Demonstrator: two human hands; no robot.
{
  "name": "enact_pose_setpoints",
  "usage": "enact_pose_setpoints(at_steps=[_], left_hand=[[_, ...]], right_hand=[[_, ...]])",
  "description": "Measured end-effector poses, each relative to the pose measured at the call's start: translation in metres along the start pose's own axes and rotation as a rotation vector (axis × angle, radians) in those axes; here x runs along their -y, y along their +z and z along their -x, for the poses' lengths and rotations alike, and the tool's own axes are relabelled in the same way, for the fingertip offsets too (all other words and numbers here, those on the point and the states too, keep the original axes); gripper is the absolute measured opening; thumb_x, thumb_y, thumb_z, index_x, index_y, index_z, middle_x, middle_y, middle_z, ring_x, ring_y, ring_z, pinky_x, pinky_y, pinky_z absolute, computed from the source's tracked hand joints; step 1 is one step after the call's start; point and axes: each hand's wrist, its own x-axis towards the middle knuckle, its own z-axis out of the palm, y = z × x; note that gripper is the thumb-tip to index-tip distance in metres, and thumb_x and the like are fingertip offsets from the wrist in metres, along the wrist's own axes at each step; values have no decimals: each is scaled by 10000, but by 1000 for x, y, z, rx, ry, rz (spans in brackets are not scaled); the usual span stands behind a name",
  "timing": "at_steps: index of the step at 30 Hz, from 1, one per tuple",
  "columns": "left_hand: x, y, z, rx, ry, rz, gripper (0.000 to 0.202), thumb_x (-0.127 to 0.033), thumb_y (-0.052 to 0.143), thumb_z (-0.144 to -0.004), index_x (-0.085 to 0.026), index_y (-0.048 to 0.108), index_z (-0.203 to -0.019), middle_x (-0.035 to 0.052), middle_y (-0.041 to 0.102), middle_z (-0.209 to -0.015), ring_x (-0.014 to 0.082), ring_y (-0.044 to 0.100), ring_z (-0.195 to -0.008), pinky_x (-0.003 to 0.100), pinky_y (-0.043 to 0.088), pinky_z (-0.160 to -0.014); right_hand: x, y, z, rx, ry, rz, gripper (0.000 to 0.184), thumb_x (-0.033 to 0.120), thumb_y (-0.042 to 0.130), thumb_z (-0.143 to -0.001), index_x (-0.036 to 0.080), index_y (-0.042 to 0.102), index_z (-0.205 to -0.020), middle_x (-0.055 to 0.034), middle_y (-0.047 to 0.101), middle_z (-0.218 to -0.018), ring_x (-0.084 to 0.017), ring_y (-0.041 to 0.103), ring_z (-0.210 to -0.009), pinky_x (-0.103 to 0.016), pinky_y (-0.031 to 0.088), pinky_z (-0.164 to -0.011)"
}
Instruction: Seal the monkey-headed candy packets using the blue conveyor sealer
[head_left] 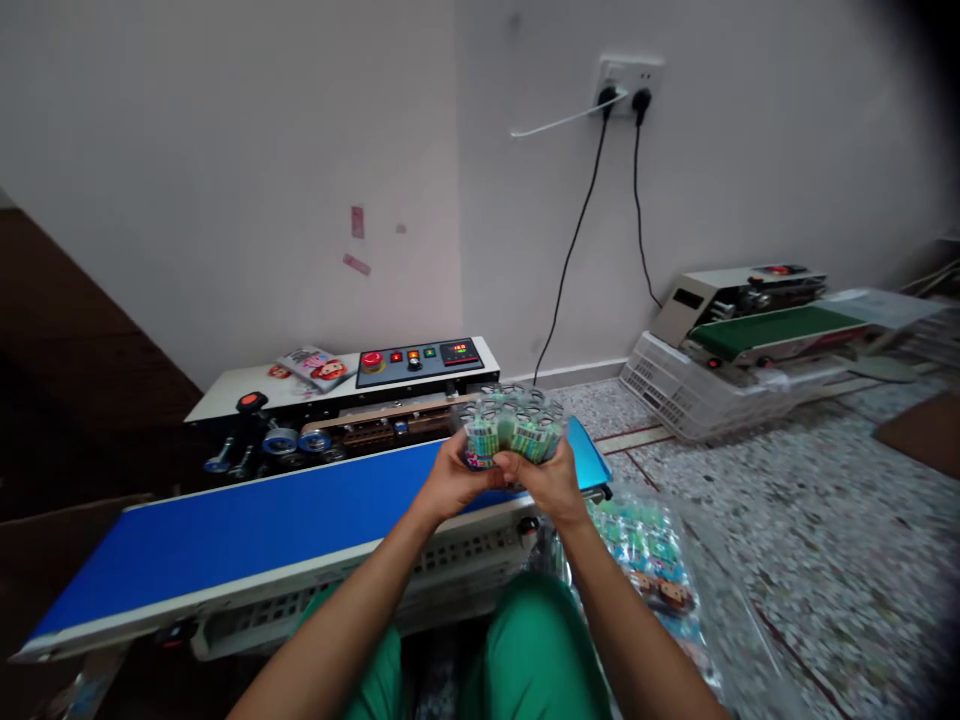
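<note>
Left hand (452, 480) and right hand (553, 482): fingers clamped on clear plastic packs (516, 425) between them, over right end of belt (270, 525). Packs bunched, round-topped, green-printed. Belt flat, smooth, blue.

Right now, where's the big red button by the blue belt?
The big red button is left of centre in the head view, at the left end of the control panel, right of a printed packet, beyond the blue belt.
</note>
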Motion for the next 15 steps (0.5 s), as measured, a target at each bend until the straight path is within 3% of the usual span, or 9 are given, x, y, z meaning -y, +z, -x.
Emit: enact_pose_setpoints(at_steps=[4, 8, 11, 13, 15], left_hand=[[-7, -23, 5, -149, 38, 28, 435, -165, 828, -483, -145, 643, -876, -27, 666, -713, 126, 599, -619, 245, 509, -630], [-10, -40, 7, -268, 35, 52, 470, -181, 832, -473, -144, 644, -902, -12, 683, -735, 129, 609, -615, 236, 509, -605], [-6, -47, 7, -279, -44, 99, 450, -194, 835, -478, -138, 646, -882, -6, 686, -713, 131, 612, -594, 246, 516, -587], [-3, -49, 8, -285, -64, 132, 416, -187, 838, -471, -128, 657, -841, 2, 690, -706, 137, 620, -597, 259, 525, -602], [0, -51, 10, -326, -54, 146, 383, -184, 841, -465, -120, 669, -801, 12, 699, -711, 146, 630, -608, 273, 534, -623]], right_hand=[[-4, 28, -10, 39, -52, 6, 562, 316, 800, -569, 202, 567, -1068, -44, 673, -1024, -203, 637, -910, -348, 520, -812], [-4, 47, -28, 187, 45, 59, 486, 377, 768, -603, 184, 597, -1014, -49, 694, -946, -202, 652, -840, -334, 533, -743], [-6, 61, -36, 167, 86, 98, 449, 390, 769, -596, 170, 619, -957, -54, 701, -902, -208, 659, -792, -334, 536, -708], [-9, 69, -37, 129, 61, 103, 493, 368, 791, -569, 175, 607, -984, -53, 697, -930, -208, 656, -818, -335, 529, -742], [-12, 73, -35, 173, 37, 80, 545, 363, 796, -567, 190, 585, -1039, -50, 686, -979, -208, 645, -876, -332, 516, -789]])
